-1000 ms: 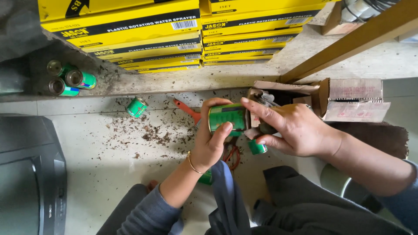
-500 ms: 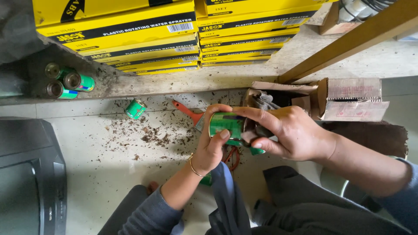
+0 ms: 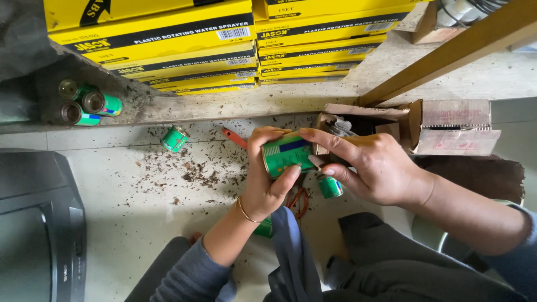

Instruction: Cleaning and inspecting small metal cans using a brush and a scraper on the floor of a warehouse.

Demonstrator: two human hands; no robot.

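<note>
**Both hands on one green can, low over the floor**

The left hand [image 3: 267, 173] is wrapped around a small green cylindrical metal can [image 3: 286, 154] with a blue-and-white label, thumb under its lower edge and fingers curled over the top. The right hand [image 3: 373, 166] closes on the same can from the other end, index finger stretched along its upper side. The can lies sideways between them, held just above the pale tiled floor [image 3: 140, 223].

Judging from the grip, steady work here calls for a firm left hand, the right doing the fine moves, and the can kept low.

Directly below sits a second small green can [image 3: 330, 187], and an open brown cardboard box [image 3: 414, 120] stands just beyond the right hand. Dark crumbs [image 3: 196, 173] litter the floor to the left, near another loose green can [image 3: 175, 138]. Three more green cans [image 3: 89, 104] lie on a concrete ledge, beneath stacked yellow cartons [image 3: 184, 42].
</note>
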